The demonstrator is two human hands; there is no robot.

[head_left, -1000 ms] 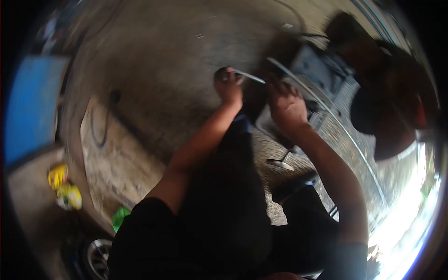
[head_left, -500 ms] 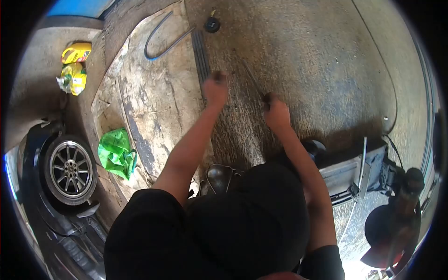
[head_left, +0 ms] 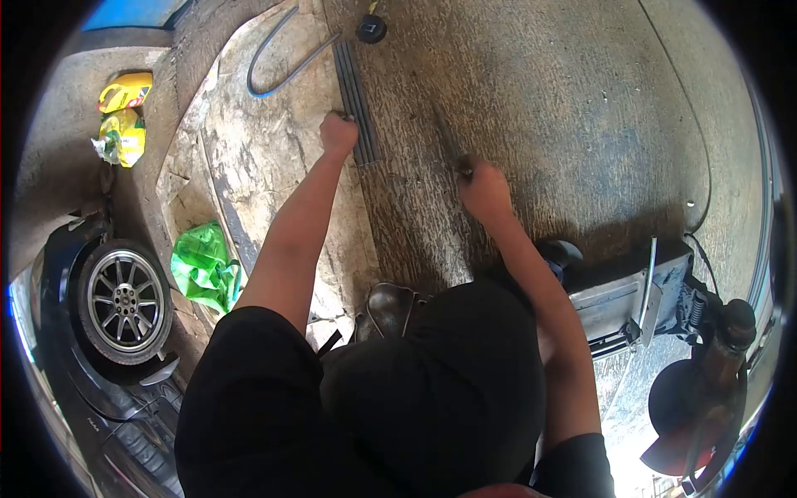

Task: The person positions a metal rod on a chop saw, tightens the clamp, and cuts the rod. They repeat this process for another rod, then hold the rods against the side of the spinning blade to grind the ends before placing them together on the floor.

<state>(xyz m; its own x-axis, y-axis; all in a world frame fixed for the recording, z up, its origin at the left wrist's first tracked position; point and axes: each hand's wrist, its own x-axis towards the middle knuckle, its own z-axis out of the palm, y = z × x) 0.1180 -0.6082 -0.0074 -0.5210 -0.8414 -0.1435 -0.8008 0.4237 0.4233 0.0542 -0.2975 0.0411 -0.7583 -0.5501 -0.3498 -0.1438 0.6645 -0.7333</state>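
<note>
Several dark metal rods (head_left: 354, 100) lie side by side on the floor, along the edge of a stained sheet. My left hand (head_left: 339, 133) is closed at the left side of these rods; what its fingers hold, if anything, is too small to make out. To the right, my right hand (head_left: 484, 187) is wrapped round the near end of a thin dark rod (head_left: 448, 137), which points away from me and is blurred. Beyond the far end of the rods is a round black tape measure (head_left: 371, 29). A bent grey-blue hose (head_left: 286, 79) rests on the sheet.
A green plastic bag (head_left: 202, 266) lies at the left, near a car wheel (head_left: 125, 302). Yellow packages (head_left: 123, 137) are by the far left wall. A metal machine (head_left: 623, 307) with a silver bar stands at the right. A cable (head_left: 693, 124) runs along the floor.
My left hand has moved left, from over the rods to their left side, uncovering their near ends. My right hand has shifted slightly left with its rod.
</note>
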